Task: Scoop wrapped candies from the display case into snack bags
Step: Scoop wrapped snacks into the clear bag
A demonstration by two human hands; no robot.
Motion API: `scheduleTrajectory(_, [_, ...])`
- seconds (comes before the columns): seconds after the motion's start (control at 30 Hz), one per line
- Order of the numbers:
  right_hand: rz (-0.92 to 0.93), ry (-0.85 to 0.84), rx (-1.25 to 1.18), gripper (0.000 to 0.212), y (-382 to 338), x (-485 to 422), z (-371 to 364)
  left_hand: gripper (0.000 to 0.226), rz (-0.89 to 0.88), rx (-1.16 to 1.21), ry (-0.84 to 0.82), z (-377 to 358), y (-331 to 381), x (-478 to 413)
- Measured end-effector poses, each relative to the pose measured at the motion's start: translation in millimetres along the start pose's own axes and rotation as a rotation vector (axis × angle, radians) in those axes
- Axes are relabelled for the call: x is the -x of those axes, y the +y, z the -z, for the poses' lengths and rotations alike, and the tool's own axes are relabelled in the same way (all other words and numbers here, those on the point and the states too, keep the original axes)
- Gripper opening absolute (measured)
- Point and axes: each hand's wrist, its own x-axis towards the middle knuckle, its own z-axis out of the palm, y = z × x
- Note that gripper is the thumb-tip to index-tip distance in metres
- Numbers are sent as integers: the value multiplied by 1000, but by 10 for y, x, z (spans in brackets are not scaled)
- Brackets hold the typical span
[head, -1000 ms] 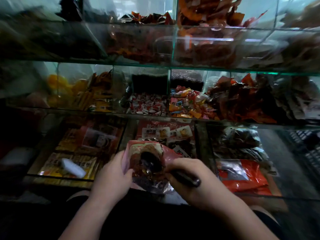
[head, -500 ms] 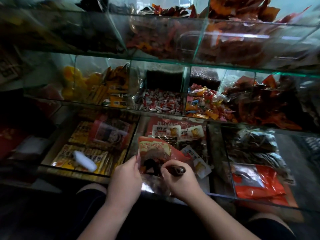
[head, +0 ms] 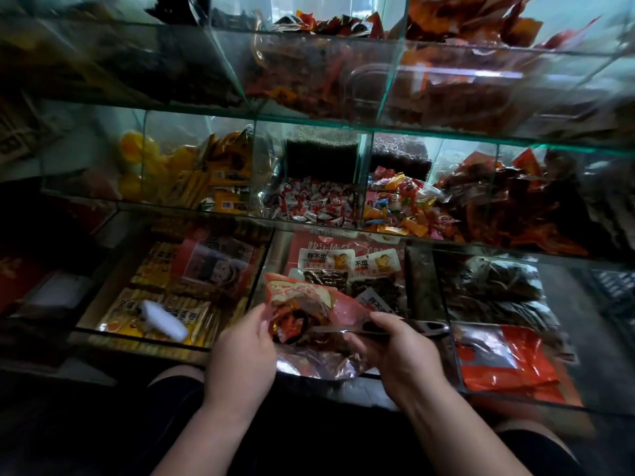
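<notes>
My left hand (head: pixel 240 352) pinches the left edge of a pink and clear snack bag (head: pixel 302 297), keeping its mouth apart. My right hand (head: pixel 395 352) grips the dark handle of a scoop (head: pixel 409 328), which lies level with its bowl inside the bag mouth. Red and gold wrapped candies (head: pixel 288 326) show inside the bag. Behind, on the middle glass shelf, one bin holds red-and-white wrapped candies (head: pixel 312 204) and the bin to its right holds mixed coloured candies (head: pixel 398 204).
The glass display case (head: pixel 364 173) has three tiers split by glass dividers. Yellow snack packs (head: pixel 220 176) sit at middle left, dark red packets (head: pixel 515 207) at middle right. The bottom tier holds egg roll packs (head: pixel 161 310), nut packs (head: pixel 347 269) and an orange bag (head: pixel 505 362).
The scoop's handle has swung down from pointing at me to lying level, pointing right, with its bowl still in the bag. The view has drifted left and closer to the case.
</notes>
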Motion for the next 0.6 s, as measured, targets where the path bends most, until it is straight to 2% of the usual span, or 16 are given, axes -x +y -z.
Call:
scheduleTrajectory(0.1, [120,-14,13,9,-112,54,120,37,28,-64,92,36,39,-26])
scheduleTrajectory(0.2, [227,-77,110,22,-202,164,159,37,-204,-7,237,34,174,-19])
scheduleTrajectory(0.23, [252,-96,129,26,-227,202,169,33,-296,29,232,15,237,-11])
scheduleTrajectory(0.3, [278,-112,152,19,-279,268,209,27,-390,50,128,-53,372,-11])
scheduleTrajectory(0.37, [272,-118,133,9,-339,347,263,26,-330,-52,-31,-119,531,-30])
scheduleTrajectory(0.4, [270,-120,122,9,-358,377,298,27,-293,-123,-59,-139,603,-39])
scheduleTrajectory(0.47, [276,-144,118,13,-396,445,363,20,-325,-174,-7,-138,729,-36])
scheduleTrajectory(0.53, [285,-174,120,24,-434,516,413,13,-433,-116,87,-137,823,-26])
scheduleTrajectory(0.6, [285,-173,113,31,-468,571,460,22,-437,-112,38,-197,849,-49])
